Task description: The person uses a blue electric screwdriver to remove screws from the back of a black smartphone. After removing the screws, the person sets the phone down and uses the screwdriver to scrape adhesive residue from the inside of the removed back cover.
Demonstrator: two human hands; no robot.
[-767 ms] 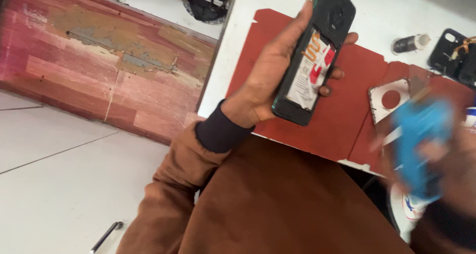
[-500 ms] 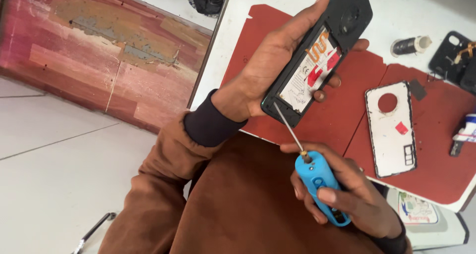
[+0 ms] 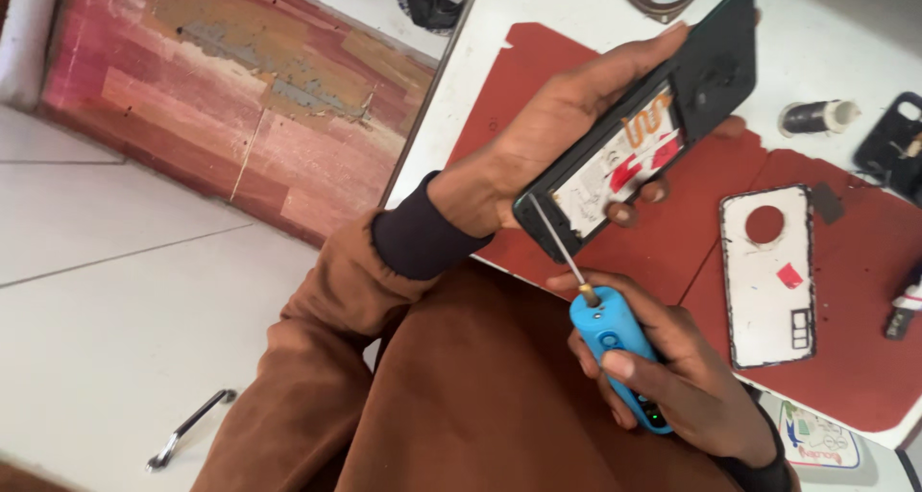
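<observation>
My left hand point(image 3: 562, 132) holds an opened dark smartphone point(image 3: 642, 137), back cover off, its insides with white and red stickers facing me, above the red work mat point(image 3: 672, 252). My right hand point(image 3: 672, 367) grips a blue electric screwdriver point(image 3: 615, 353). Its thin metal bit reaches up to the phone's lower corner and touches it. The phone's removed back cover point(image 3: 768, 276), white inside with a round camera hole, lies flat on the mat to the right.
The mat lies on a white table point(image 3: 576, 12). A small black-and-white cylinder point(image 3: 816, 118) and other dark phone parts point(image 3: 893, 146) sit at the right. A reddish worn panel point(image 3: 221, 98) stands to the left. A metal handle point(image 3: 187, 427) lies on the pale tiled floor.
My right hand brought the blue screwdriver up from the right and set its bit against the phone's lower corner. My left hand tilted the phone a little flatter.
</observation>
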